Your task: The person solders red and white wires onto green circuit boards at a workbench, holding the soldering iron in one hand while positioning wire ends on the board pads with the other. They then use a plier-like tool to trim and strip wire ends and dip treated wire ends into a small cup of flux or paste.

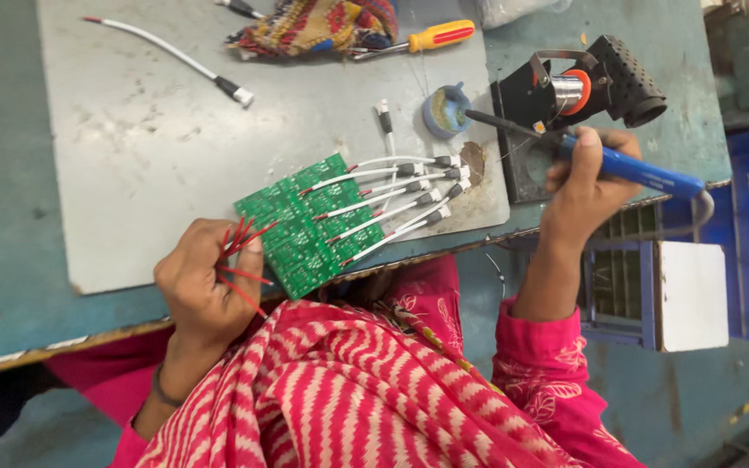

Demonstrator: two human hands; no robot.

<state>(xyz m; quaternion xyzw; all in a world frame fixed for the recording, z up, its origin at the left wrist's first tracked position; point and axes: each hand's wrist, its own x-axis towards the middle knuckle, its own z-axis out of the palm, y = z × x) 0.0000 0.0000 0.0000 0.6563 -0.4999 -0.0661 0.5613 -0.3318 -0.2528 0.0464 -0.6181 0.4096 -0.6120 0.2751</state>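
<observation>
1. The left hand (205, 286) has its fingers pressed together on a bundle of thin red wires (240, 251), whose loose ends fan out above and beside the fingertips.
2. The right hand (584, 186) is closed around the blue handle of a soldering iron (604, 160); its dark tip points toward a small round blue tin (446, 111) and ends just short of it.
3. The palm side of the left hand is turned away, so how many wires it holds cannot be made out. The iron's cord leaves the handle and drops out of sight behind the table edge.
4. The green circuit board (309, 227) lies tilted on the grey work mat (132, 147), just beside the left hand, its near corner at the table edge. It is a panel of small repeated sections.
5. White cables with dark connectors (392, 195) run from the board's right side and spread toward the mat's right edge.
6. A black iron stand (591, 87) sits behind the right hand; a yellow-handled screwdriver (431, 37) lies beside patterned cloth (318, 24) at the far edge.
</observation>
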